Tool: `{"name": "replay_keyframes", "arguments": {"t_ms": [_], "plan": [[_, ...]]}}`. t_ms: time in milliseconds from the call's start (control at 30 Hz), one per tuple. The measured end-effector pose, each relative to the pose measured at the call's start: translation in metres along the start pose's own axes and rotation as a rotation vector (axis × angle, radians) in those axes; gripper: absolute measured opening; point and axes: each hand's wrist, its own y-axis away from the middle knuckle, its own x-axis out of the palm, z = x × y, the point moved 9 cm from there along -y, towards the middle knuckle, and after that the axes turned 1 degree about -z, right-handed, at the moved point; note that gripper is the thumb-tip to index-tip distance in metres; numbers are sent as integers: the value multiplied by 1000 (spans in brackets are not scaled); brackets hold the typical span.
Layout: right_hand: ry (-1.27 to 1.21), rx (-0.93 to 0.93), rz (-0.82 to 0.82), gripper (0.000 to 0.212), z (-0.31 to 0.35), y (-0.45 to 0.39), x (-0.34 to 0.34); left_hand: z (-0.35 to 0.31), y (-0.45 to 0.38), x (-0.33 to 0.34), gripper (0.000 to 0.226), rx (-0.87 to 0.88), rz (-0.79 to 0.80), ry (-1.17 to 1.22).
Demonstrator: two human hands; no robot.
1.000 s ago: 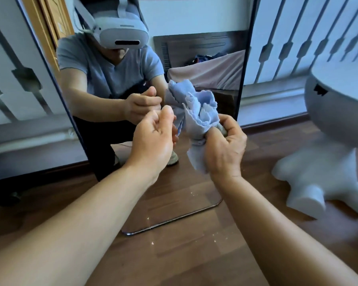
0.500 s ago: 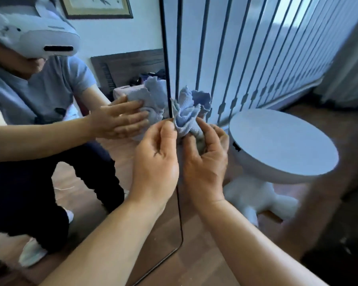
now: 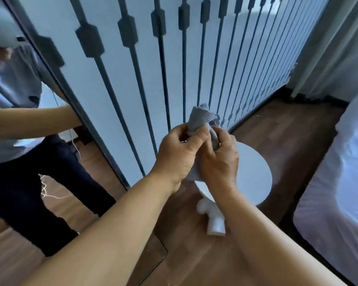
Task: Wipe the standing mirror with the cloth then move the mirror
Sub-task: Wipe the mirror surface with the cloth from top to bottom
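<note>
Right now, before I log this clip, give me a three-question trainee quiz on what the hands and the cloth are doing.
1. True or false: both hands grip the cloth.
2. What lies directly below the hands? A) white round side table B) mirror glass C) bed
3. Fill in: the cloth is ____ the mirror.

Key:
1. True. The left hand and right hand both pinch the bunched cloth.
2. A. The white round side table sits beneath them; the bed is further right.
3. Apart from. The mirror stands at the far left, and the cloth is held in front of the slatted wall.
</note>
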Motion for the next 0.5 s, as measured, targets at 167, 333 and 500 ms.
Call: {"name": "replay_keyframes", "arguments": {"t_ms": [167, 333, 500], "plan": [[44, 27, 73, 34, 1, -43, -29, -5, -33, 43, 33, -190, 29, 78], [78, 145, 153, 45, -29, -71, -37, 26, -64, 65, 16, -337, -32, 39], [95, 182, 237, 42, -63, -89, -29, 69, -94, 78, 18, -503, -59, 72]]}}
